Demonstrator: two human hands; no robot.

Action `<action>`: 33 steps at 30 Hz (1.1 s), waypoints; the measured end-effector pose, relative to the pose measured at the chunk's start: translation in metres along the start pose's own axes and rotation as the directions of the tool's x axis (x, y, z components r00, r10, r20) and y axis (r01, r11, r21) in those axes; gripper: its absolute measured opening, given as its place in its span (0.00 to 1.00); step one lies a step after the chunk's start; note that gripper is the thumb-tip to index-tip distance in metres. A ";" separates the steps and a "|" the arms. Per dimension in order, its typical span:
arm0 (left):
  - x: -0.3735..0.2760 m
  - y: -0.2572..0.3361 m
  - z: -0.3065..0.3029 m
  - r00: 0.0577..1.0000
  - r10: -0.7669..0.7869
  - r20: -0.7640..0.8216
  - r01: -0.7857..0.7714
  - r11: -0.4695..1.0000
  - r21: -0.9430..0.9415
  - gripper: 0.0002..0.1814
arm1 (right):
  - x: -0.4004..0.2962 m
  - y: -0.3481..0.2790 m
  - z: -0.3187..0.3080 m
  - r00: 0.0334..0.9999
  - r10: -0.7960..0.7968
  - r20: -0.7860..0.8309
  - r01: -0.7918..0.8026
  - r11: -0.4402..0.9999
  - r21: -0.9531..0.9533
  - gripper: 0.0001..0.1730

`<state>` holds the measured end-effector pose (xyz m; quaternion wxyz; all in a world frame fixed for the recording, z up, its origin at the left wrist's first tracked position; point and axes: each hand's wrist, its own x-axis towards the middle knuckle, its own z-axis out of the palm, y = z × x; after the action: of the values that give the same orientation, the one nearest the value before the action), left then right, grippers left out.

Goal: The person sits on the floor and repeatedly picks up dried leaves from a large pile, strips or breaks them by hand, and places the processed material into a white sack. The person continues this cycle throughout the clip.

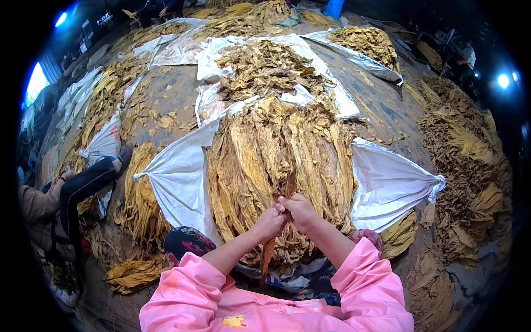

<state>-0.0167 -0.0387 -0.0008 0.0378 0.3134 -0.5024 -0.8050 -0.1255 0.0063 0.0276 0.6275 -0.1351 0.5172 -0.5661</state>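
Note:
My left hand (269, 223) and my right hand (301, 212) meet in front of me, both closed on a reddish-brown dried leaf (267, 257). Its one end rises above my fingers and the other hangs down below my left hand. Under my hands lies a broad pile of long yellow-brown dried leaves, seemingly tobacco (282, 145), laid side by side. The pile rests on a white woven sack cloth (186, 174) with knotted corners spread to the left and right. My fingers hide the middle of the held leaf.
Beyond the pile, loose crumpled leaves (269, 70) lie on another sack sheet. A long leaf heap (460, 166) runs along the right. At left sits a person in dark trousers (85, 186), beside a leaf bundle (143, 195). A blue bucket (333, 8) stands far back.

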 end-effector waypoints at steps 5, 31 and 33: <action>0.008 -0.023 -0.009 0.900 0.432 0.053 -0.380 0.720 0.580 0.10 | 0.004 0.005 -0.005 0.999 0.045 0.026 -0.045 0.999 0.005 0.10; -0.017 -0.026 0.012 0.803 0.258 0.537 -0.552 0.663 0.506 0.19 | 0.023 0.016 -0.033 0.856 0.420 0.300 0.257 0.158 -0.954 0.23; -0.016 -0.012 0.010 0.839 0.179 0.514 -0.458 0.743 0.488 0.19 | 0.033 0.001 -0.038 0.885 0.389 0.257 0.201 0.180 -0.963 0.21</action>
<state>-0.0059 -0.0186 -0.0005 -0.0344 0.0280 -0.7705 -0.6359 -0.1615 -0.0059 -0.0056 0.5295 -0.5965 0.6030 -0.0134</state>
